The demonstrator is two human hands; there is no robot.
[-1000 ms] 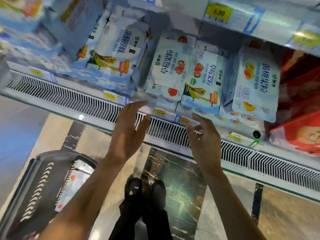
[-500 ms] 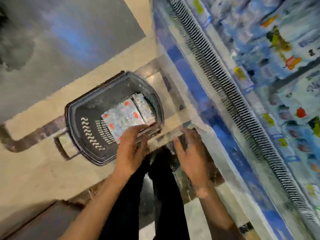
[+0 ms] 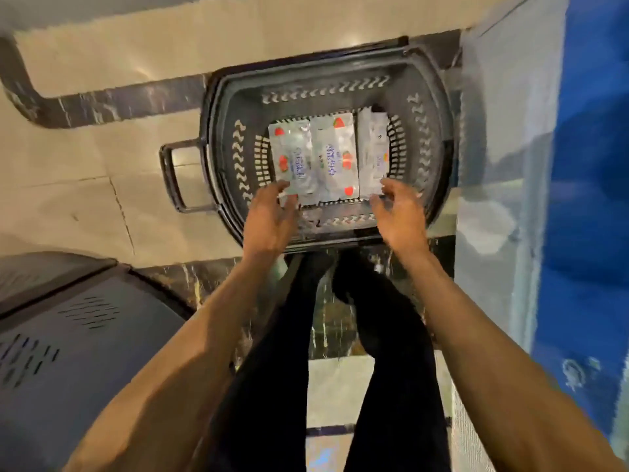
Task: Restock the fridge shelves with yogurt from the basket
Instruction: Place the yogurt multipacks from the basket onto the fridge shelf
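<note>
A dark plastic basket (image 3: 224, 137) stands on the floor straight ahead of me. Inside lie white yogurt packs (image 3: 332, 158) with strawberry prints, side by side, wrapped in clear film. My left hand (image 3: 272, 216) hovers over the basket's near left, fingers spread and touching the near corner of the left pack. My right hand (image 3: 400, 212) is over the near right, fingers curled apart at the edge of the right pack. Neither hand holds anything. The fridge shelves are out of view.
The fridge's blue and glass front (image 3: 585, 165) runs down the right side. A dark grey vented cabinet (image 3: 68, 352) sits at lower left. My legs in black trousers (image 3: 306, 352) stand between them on the tiled floor. The basket handle (image 3: 173, 175) sticks out to the left.
The view swung from the fridge shelf down to the floor basket. Both hands dropped from the shelf's packs and now reach into the basket over the yogurt.
</note>
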